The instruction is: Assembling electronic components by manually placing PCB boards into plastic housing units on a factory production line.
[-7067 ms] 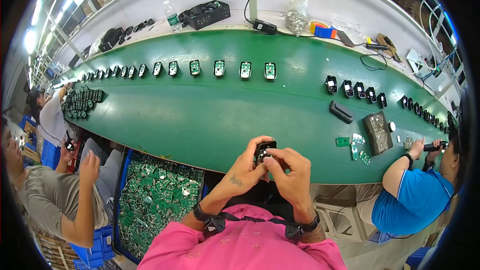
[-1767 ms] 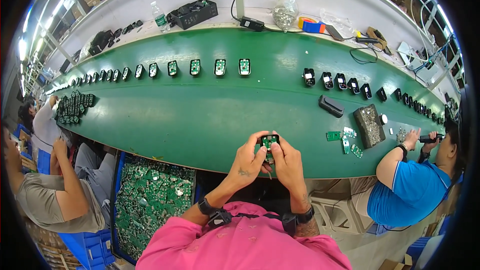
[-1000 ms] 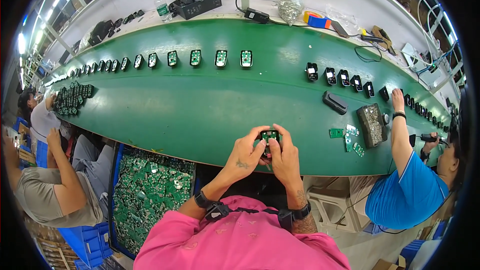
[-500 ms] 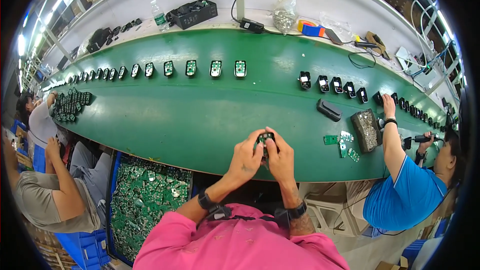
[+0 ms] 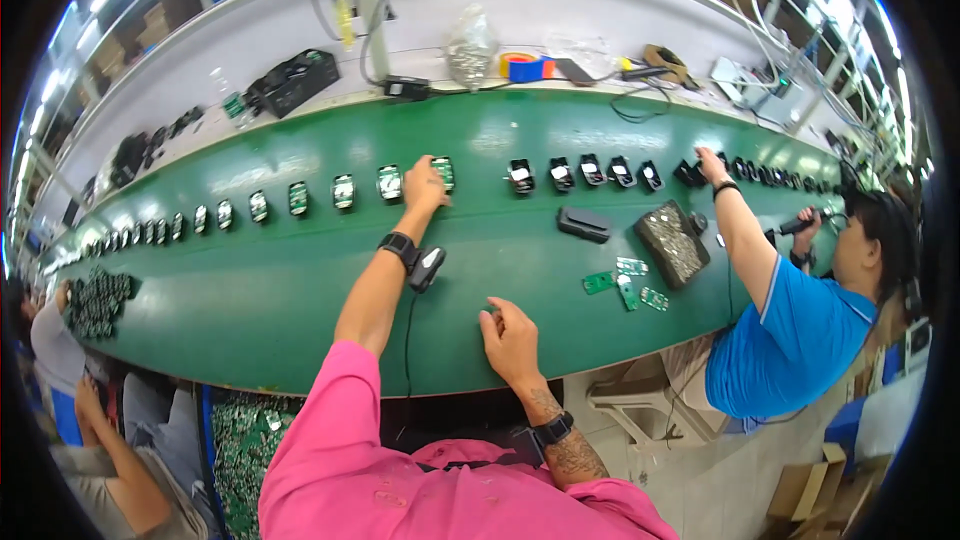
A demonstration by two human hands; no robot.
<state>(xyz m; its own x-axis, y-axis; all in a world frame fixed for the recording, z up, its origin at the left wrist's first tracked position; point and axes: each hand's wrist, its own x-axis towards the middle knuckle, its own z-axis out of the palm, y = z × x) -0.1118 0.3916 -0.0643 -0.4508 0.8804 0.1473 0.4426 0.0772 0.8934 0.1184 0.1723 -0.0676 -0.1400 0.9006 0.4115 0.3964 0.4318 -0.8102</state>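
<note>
Green and glossy, the long belt (image 5: 300, 290) curves across the workroom, with a white shelf behind it carrying a roll of tape (image 5: 522, 66), a clear bag of small parts (image 5: 470, 40) and a black case (image 5: 292, 80). At the far side of the belt the left hand (image 5: 425, 185) is stretched out, fingers curled down onto a small black unit with a pale face (image 5: 443, 171) — the last in a row of like units (image 5: 300, 198) running off to the left, with a gap before the next group (image 5: 580, 172) on the right. Whether the fingers truly pinch the unit or only press on it cannot be told from above. The unit looks small, boxy and dark, with a light label or screen on top, standing in line with its neighbours. The right hand (image 5: 510, 340) rests near the front edge of the belt, loosely curled and holding nothing that shows. A likely slip here is a nudge — the reaching hand or its wrist strap could knock the neighbouring unit (image 5: 389, 182) askew or set this one down crooked, breaking the even spacing. A co-worker in blue (image 5: 790, 330) reaches into the right-hand group, near a tray of screws (image 5: 672, 243) and some small green boards (image 5: 625, 280).
</note>
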